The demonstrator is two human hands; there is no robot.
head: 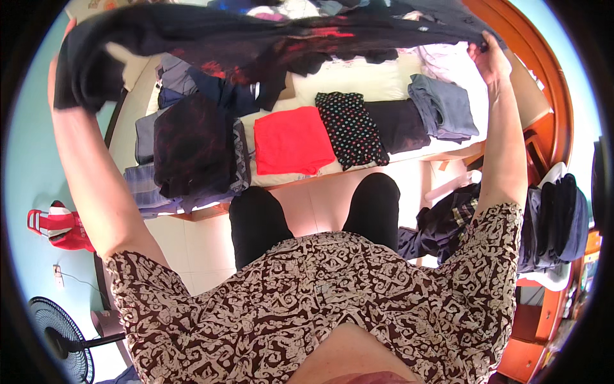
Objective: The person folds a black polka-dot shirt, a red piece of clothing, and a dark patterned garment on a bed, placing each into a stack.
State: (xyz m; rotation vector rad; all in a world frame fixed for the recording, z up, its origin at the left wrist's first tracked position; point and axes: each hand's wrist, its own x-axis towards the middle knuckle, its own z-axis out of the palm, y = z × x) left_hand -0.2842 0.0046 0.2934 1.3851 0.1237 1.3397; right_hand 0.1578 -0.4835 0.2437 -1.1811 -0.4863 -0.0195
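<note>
A black garment with red patches [230, 36] is stretched out in the air across the top of the view, partly blurred. My left hand [70, 27] grips its left end, mostly hidden behind the hanging cloth. At the other end, my right hand [494, 60] pinches the fabric between thumb and fingers. Below it, folded clothes lie in a row on a bed [355, 79]: a dark stack with a faint reddish pattern [192, 144], a red piece [292, 139], a black polka-dot piece [352, 129], a dark piece [397, 126] and a grey piece [443, 108].
Dark clothes [436, 221] hang low beside my right knee, near a pile of folded dark clothes [551, 221]. An orange-brown wooden headboard [556, 96] curves along the right. A black fan [62, 341] and a red bag [67, 228] are at left.
</note>
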